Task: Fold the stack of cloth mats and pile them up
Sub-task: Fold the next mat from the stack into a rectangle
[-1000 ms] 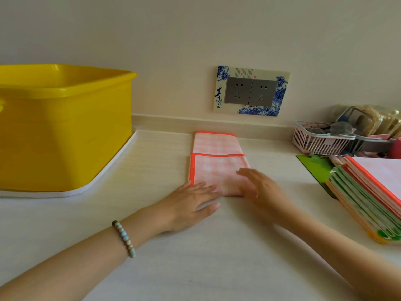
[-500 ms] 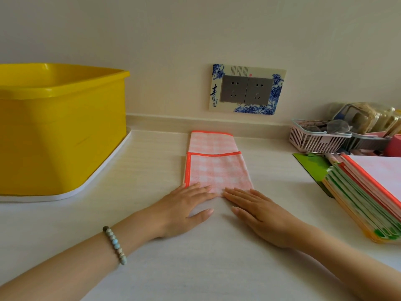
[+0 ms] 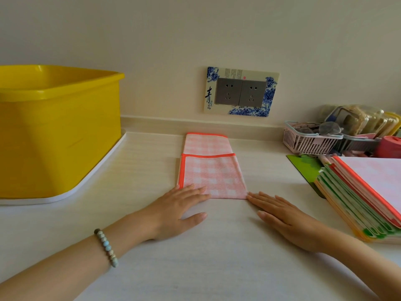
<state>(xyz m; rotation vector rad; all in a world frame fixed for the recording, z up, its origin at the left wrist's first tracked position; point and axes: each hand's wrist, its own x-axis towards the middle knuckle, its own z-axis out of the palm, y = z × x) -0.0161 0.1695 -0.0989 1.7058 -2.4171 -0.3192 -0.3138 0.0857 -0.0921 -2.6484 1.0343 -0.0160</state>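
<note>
A pink checked cloth mat [image 3: 213,173] with an orange border lies folded in a narrow strip on the white counter, its near part doubled over the far part. My left hand [image 3: 178,210] lies flat with straight fingers pressing the mat's near left corner. My right hand [image 3: 282,216] lies flat on the counter, its fingertips touching the mat's near right corner. A stack of unfolded mats [image 3: 364,194] with orange, green and yellow borders sits at the right edge.
A big yellow tub [image 3: 58,129] on a white tray fills the left side. At the back right stand a pink slotted basket [image 3: 308,141] holding glasses, and some packets. A double wall socket [image 3: 240,92] is behind the mat. A green card [image 3: 303,166] lies under the stack.
My right hand has slid off the mat to the right, from on top of the near fold to the counter at its right corner. My left hand has stayed on the left corner.
</note>
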